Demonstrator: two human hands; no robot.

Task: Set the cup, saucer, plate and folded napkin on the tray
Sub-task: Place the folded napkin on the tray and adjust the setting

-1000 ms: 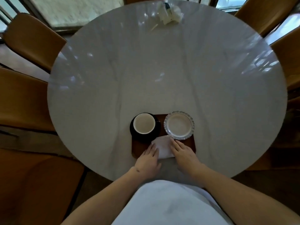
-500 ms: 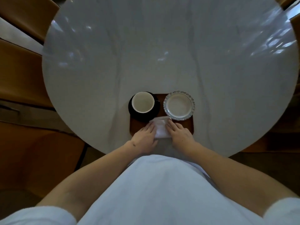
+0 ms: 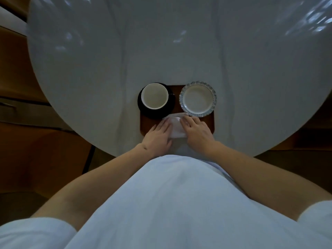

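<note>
A brown wooden tray (image 3: 209,123) lies at the near edge of the round table. On its left stands a white cup (image 3: 154,96) on a black saucer (image 3: 169,109). A white plate with a fluted blue-grey rim (image 3: 198,98) sits on the tray's right. A folded white napkin (image 3: 176,126) lies at the tray's front middle. My left hand (image 3: 158,135) rests flat on the napkin's left edge. My right hand (image 3: 196,131) presses on its right side, fingers apart and covering part of it.
The pale marble table (image 3: 161,51) stretches away beyond the tray. Brown chairs (image 3: 12,72) stand at the left. My white shirt fills the lower view.
The view has tilted down and closer to the tray. Both hands have stayed on the napkin, which sits slightly further onto the tray toward the cup and plate.
</note>
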